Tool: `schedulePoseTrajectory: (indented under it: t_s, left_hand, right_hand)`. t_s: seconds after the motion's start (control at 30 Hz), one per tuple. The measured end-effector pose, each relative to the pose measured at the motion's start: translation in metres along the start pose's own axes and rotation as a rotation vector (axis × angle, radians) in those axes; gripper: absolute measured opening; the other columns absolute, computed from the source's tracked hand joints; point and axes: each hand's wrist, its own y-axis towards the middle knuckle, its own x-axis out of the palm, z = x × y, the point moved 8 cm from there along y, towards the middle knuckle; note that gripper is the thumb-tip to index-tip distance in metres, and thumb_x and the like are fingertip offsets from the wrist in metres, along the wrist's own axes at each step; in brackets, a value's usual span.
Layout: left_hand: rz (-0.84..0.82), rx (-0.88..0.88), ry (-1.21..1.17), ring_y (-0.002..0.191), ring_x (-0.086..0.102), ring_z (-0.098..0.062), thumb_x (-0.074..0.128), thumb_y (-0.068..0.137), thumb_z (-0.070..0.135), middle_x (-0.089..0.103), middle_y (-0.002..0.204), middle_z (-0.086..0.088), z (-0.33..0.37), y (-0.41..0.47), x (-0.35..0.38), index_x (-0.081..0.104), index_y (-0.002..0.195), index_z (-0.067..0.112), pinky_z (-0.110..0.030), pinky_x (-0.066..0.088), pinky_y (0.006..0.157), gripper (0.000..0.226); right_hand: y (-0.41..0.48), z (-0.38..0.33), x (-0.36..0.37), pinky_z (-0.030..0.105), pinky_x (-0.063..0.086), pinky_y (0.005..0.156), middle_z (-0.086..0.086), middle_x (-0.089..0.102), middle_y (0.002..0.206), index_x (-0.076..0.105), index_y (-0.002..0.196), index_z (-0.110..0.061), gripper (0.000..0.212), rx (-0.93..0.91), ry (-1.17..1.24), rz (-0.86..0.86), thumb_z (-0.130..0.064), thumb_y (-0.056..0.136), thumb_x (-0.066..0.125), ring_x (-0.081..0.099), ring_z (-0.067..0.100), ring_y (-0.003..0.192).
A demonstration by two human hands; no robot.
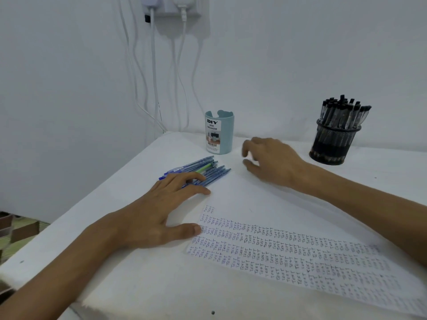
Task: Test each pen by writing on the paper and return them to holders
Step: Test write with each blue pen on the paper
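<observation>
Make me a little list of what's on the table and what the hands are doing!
left hand: flat, fingers resting on the blue pens
right hand: holds nothing, fingers loosely curled, blurred
blue pens: lying in a pile on the table
blue holder: upright, no pens showing
mesh holder: full of black pens
paper: rows of "TEST" written on it

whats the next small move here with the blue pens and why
Probably the right hand moves over to pinch one pen off the blue pens: it hovers holding nothing, the left hand lies flat on the pile, and the teal holder shows no pens, unlike the mesh holder.
</observation>
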Motion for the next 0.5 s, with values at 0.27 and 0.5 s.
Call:
schedulePoseTrajectory:
  t_s: [0.27, 0.5]
  left_hand:
    - [0.007, -0.053, -0.037, 0.146, 0.020, 0.009, 0.056, 0.084, 0.075, 0.026, 0.154, 0.027, -0.001, 0.000, -0.001, 0.026, 0.154, 0.033, -0.003, 0.014, 0.112, 0.087]
    - [0.011, -0.044, -0.019, 0.145, 0.025, 0.004, 0.057, 0.086, 0.072, 0.031, 0.152, 0.023, 0.000, 0.000, -0.002, 0.030, 0.152, 0.031, -0.007, 0.017, 0.114, 0.083]
  right_hand:
    - [-0.012, -0.068, 0.012, 0.041, 0.054, 0.089, -0.004, 0.058, 0.129, 0.060, 0.130, -0.023, 0.031, -0.449, 0.184, -0.007, -0.038, 0.104, 0.051, 0.054, 0.015, 0.117]
    - [-0.018, -0.067, 0.006, 0.036, 0.054, 0.086, -0.002, 0.059, 0.125, 0.064, 0.120, -0.021, 0.030, -0.512, 0.168, 0.019, -0.041, 0.104, 0.048, 0.053, 0.015, 0.115]
